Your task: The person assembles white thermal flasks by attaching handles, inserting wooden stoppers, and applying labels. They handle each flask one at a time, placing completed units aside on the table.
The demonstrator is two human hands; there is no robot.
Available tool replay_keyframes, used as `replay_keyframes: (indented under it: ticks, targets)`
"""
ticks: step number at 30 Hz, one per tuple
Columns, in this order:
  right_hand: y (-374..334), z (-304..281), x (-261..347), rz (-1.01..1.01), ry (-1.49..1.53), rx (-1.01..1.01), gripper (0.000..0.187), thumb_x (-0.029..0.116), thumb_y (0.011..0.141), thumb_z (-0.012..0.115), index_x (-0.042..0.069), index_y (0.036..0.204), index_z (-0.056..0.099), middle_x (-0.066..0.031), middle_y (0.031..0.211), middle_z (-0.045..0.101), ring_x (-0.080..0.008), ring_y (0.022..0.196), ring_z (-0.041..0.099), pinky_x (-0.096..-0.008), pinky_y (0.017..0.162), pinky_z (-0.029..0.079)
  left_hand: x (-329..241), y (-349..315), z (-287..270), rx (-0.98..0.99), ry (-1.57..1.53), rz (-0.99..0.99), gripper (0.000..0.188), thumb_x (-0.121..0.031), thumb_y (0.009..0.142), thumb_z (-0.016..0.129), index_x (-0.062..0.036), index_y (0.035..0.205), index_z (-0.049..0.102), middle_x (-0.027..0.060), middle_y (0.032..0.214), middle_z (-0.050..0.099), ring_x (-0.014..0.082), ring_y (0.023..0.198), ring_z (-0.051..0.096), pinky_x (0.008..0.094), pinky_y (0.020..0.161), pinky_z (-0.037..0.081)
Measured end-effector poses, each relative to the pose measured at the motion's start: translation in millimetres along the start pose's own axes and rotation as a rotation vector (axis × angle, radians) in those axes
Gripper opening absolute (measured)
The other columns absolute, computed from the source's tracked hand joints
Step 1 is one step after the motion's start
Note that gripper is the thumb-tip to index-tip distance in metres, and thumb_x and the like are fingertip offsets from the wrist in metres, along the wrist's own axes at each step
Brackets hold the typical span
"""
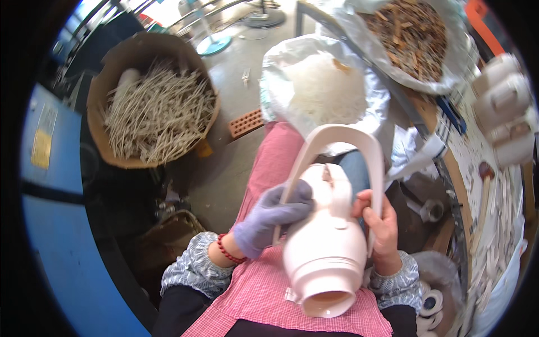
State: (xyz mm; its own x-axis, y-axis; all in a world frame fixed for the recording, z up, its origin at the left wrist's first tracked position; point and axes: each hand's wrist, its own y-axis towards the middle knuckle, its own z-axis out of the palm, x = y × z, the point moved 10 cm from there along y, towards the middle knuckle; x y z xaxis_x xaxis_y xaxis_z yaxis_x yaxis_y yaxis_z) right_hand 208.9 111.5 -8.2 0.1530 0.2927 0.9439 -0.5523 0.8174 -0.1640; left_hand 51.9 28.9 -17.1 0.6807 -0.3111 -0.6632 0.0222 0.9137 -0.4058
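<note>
A pale pink plastic jug-shaped shell (pixel 321 247) lies tilted over my lap, its round open neck toward me. A wide U-shaped handle (pixel 343 133) of the same colour loops round its far part, with one arm down each side; whether the ends are fastened cannot be told. My left hand (pixel 275 216), in a purple-grey glove, is closed on the shell's left side, near the handle's left arm. My bare right hand (pixel 382 222) is closed round the handle's right arm, its thumb and fingertips beside the shell.
A large carton (pixel 95 135) of thin pale sticks stands at left, beside a blue cabinet (pixel 53 224). Ahead are a white sack (pixel 325 84), a perforated red brick (pixel 246 123) and a sack of brown scraps (pixel 412 39). Pale plastic parts (pixel 505 106) crowd the right bench.
</note>
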Motion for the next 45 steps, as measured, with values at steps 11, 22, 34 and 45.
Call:
replay_keyframes:
  ticks: [11, 22, 34, 45]
  targets:
    - [-6, 3, 5, -0.117, 0.014, -0.099, 0.021, 0.013, 0.096, 0.054, 0.001, 0.113, 0.054, -0.0009, 0.078, 0.051, -0.0076, 0.072, 0.047, -0.0210, 0.068, 0.040, -9, 3, -3, -0.158, 0.135, 0.180, 0.023, -0.029, 0.095, 0.061, -0.0057, 0.099, 0.060, -0.0008, 0.087, 0.058, 0.0049, 0.080, 0.053, 0.0209, 0.075, 0.046]
    - [-7, 3, 7, -0.220, -0.019, -0.136, 0.024, 0.022, 0.100, 0.048, 0.002, 0.112, 0.054, -0.0001, 0.078, 0.052, -0.0058, 0.071, 0.046, -0.0202, 0.065, 0.040, -45, -16, 29, -0.086, 0.844, 0.839, 0.030, -0.013, 0.090, 0.060, 0.0026, 0.115, 0.056, 0.0103, 0.095, 0.059, 0.0183, 0.078, 0.056, 0.0302, 0.071, 0.049]
    - [92, 28, 99, -0.439, -0.228, 0.456, 0.042, 0.005, 0.092, 0.060, 0.004, 0.134, 0.051, -0.0059, 0.109, 0.064, -0.0116, 0.090, 0.063, -0.0248, 0.081, 0.051, -151, -8, 78, 0.223, -0.380, 0.631, 0.035, -0.033, 0.093, 0.057, -0.0018, 0.110, 0.061, 0.0100, 0.107, 0.057, 0.0201, 0.099, 0.053, 0.0344, 0.084, 0.047]
    - [-29, -334, 347, -1.182, -0.401, -0.988, 0.032, 0.013, 0.100, 0.052, 0.009, 0.132, 0.051, 0.0000, 0.089, 0.057, -0.0045, 0.068, 0.048, -0.0185, 0.059, 0.042, -86, 51, 30, 0.330, 0.884, 0.344, 0.024, 0.003, 0.078, 0.068, -0.0038, 0.101, 0.071, 0.0126, 0.121, 0.061, 0.0236, 0.112, 0.058, 0.0338, 0.094, 0.046]
